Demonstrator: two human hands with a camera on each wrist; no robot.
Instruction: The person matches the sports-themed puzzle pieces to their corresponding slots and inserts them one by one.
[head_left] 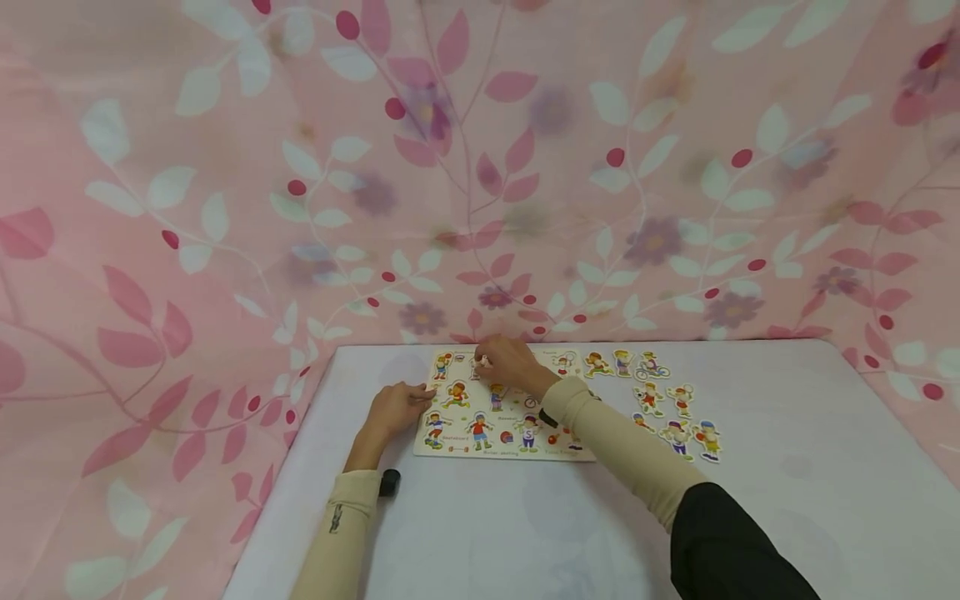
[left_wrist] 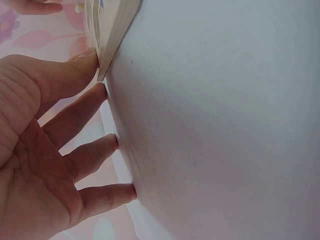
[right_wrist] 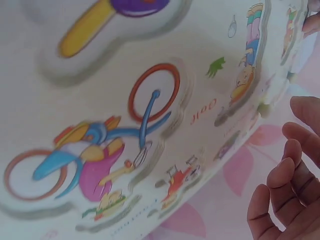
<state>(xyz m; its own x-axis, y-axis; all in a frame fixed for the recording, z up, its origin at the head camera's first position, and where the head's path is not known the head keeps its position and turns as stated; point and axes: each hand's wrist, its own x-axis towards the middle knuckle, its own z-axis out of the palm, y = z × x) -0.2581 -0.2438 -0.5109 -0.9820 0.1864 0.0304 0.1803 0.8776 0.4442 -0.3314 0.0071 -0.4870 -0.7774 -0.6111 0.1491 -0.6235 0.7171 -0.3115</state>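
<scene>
Puzzle board [head_left: 459, 426], lower centre: likely light, stiff; take by edges. Left hand [head_left: 399, 407] pinches left edge. Right hand [head_left: 513, 365] curled, grip unclear.

Beige forearm sleeves [head_left: 630, 440], black right upper sleeve [head_left: 726, 537]

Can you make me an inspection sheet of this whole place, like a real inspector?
Surface: white-covered table, looks flat.
Job's things: sports puzzle board lying on it; loose sports-figure pieces to the board's right.
Clutter: nothing seen.
Grippers: left hand touches the board's left edge; right hand is over its far part, and whether it holds a piece is unclear.
Cables: nothing seen.
Surroundings: pink floral cloth behind the table.
</scene>
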